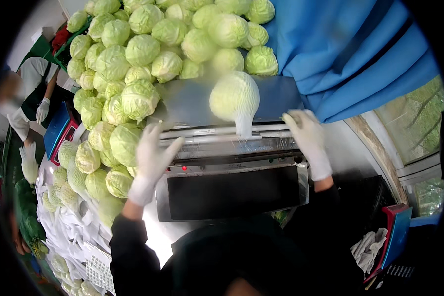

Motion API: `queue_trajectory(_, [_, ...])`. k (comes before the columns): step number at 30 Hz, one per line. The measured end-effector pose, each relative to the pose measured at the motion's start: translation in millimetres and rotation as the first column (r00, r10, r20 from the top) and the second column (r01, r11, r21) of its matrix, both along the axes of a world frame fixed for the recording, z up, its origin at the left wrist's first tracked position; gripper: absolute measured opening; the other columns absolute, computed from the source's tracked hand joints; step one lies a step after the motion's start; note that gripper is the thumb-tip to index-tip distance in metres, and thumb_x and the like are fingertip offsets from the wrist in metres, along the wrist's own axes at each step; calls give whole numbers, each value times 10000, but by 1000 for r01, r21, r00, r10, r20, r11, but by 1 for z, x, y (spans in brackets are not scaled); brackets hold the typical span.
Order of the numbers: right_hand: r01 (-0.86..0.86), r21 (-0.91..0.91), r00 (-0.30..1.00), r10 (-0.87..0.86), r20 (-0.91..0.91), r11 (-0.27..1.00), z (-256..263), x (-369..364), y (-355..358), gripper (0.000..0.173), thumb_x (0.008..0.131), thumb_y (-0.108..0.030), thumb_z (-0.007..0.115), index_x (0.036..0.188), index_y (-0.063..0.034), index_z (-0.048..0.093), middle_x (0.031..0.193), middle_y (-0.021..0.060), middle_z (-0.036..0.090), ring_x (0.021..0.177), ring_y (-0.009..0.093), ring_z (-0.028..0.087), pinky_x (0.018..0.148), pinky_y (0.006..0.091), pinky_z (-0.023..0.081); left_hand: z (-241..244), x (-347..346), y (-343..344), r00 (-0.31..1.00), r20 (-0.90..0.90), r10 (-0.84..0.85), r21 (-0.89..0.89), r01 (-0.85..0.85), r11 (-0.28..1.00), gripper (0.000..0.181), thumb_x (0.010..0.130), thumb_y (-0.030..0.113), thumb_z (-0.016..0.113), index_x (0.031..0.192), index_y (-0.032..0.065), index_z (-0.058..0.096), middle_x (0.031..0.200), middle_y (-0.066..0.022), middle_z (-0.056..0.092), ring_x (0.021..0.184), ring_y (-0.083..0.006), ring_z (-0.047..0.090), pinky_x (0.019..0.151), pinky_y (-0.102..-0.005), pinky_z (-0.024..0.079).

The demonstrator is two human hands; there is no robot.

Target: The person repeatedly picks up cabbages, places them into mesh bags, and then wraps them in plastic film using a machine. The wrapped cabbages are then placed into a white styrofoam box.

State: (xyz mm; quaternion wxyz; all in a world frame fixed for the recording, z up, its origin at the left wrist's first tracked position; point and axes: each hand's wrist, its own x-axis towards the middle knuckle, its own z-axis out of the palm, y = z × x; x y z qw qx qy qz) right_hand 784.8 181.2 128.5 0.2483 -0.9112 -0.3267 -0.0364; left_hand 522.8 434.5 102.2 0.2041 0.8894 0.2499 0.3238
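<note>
A cabbage head in a white foam net sleeve (235,96) rests on the dark metal top of a film wrapping machine (185,101). Its gathered net tail hangs over the pale rollers (207,131). My left hand (151,155), in a white glove, is at the rollers' left end with thumb and fingers apart. At their right end is my right hand (307,135), gloved too, its fingers bent; whether they pinch film is unclear. Shiny clear film (222,148) shows below the rollers. Nearer my body lies the machine's black plate (235,192), under a red indicator light (184,168).
Bare cabbages (144,51) are heaped behind and left. Netted cabbages (64,192) and loose white net sleeves (74,225) lie lower left. A blue curtain (336,55) hangs at right. A gloved co-worker (37,81) stands left near a blue-topped scale (59,129). Another scale (396,236) stands lower right.
</note>
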Motion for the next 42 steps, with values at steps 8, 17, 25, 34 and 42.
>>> queue_trajectory(8, [-84, -113, 918, 121, 377, 990, -67, 6, -24, 300, 801, -336, 705, 752, -42, 672, 729, 108, 630, 664, 237, 609, 575, 359, 459, -31, 0, -11, 968, -249, 22, 174, 22, 985, 198, 758, 270, 739, 716, 88, 672, 752, -97, 593, 759, -289, 591, 709, -361, 455])
queue_trajectory(17, [362, 627, -66, 690, -721, 690, -9, -36, -116, 448, 925, -265, 477, 514, -181, 322, 568, -22, 335, 524, 113, 356, 459, 259, 249, 23, -67, -51, 860, 390, -329, -902, 429, 52, 363, 856, 245, 508, 559, 92, 366, 604, -51, 416, 608, -198, 471, 626, -326, 426])
queue_trajectory(25, [-17, 983, 791, 604, -100, 185, 98, 71, 29, 77, 860, -91, 536, 859, -41, 594, 941, 118, 637, 879, 225, 595, 879, 367, 466, 103, 119, 60, 573, 806, -150, -336, 650, 681, 216, 923, 200, 510, 989, 36, 633, 1037, -122, 656, 1014, -239, 593, 1017, -393, 389])
queue_trajectory(34, [-647, 532, 381, 836, -395, 546, -50, 97, 60, 1291, 652, -510, 844, 1523, -17, 28, 1534, 220, 234, 1424, 280, 244, 1161, 367, 190, -15, 134, 67, 630, 400, -666, -739, 651, 172, 899, 866, 440, 678, 1503, 16, 206, 1509, -178, 318, 1402, -247, 310, 1145, -334, 254])
queue_trajectory(42, [-432, 486, 679, 629, -379, 760, -44, 73, 92, 434, 918, -284, 584, 1248, -3, 570, 1242, 156, 617, 1079, 204, 595, 901, 328, 461, -17, 139, 42, 849, 287, -444, -792, 471, 389, 689, 842, 372, 715, 1363, 4, 453, 1108, -112, 642, 1004, -148, 591, 870, -289, 488])
